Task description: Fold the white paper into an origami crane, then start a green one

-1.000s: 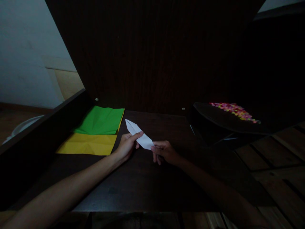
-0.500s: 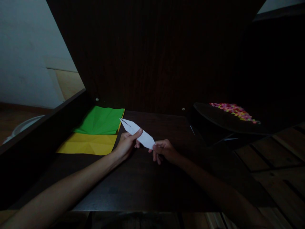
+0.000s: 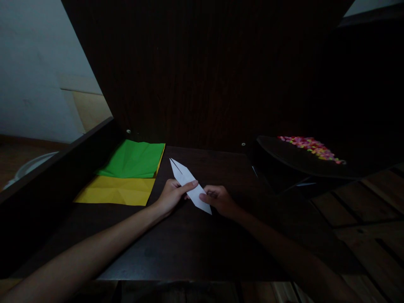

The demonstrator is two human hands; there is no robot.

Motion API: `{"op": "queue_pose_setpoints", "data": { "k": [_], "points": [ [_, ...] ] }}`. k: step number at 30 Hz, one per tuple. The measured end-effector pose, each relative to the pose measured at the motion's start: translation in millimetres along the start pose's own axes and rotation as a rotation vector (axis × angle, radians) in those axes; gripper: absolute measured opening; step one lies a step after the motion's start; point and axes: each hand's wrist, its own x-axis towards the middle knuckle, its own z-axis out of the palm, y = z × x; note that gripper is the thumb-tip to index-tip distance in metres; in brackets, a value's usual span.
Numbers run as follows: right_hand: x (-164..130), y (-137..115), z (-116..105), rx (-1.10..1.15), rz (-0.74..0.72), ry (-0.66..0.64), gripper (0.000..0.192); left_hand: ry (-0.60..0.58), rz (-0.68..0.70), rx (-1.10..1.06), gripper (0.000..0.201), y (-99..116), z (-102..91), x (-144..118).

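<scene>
A long, narrow folded white paper [image 3: 189, 185] with pointed ends lies slanted over the dark wooden table [image 3: 189, 244]. My left hand [image 3: 172, 195] grips it near the middle, thumb on top. My right hand [image 3: 219, 200] pinches its near right part, with the lower tip sticking out past the fingers. The far tip shows a small slit between two layers.
A green sheet [image 3: 134, 159] lies over a yellow sheet [image 3: 116, 190] at the table's left back. A dark board carries a heap of small colourful pieces [image 3: 311, 146] at the right. A dark wall panel rises behind; wooden floor lies to the right.
The white paper has turned steeper and come nearer, its lower tip now beyond my right fingers. Both hands have drawn closer together.
</scene>
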Motion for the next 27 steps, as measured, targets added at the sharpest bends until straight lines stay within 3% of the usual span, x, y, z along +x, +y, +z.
{"op": "queue_pose_setpoints", "data": {
  "k": [5,11,17,27],
  "points": [
    [-1.5,-0.7,-0.5,0.002,0.003,-0.005,0.04,-0.049,-0.029,-0.059,0.03,-1.2,-0.3,0.8],
    [-3.1,-5.4,4.0,0.035,0.046,-0.082,0.036,-0.09,-0.008,0.022,0.032,1.2,-1.2,0.4],
    [-5.5,-4.0,1.3,-0.048,0.018,-0.029,0.034,-0.141,-0.032,0.009,0.036,1.9,-1.3,0.8],
    [-6.8,-5.0,5.8,0.149,0.135,-0.165,0.034,0.076,-0.039,0.157,0.045,1.2,-3.0,1.4]
  ]
}}
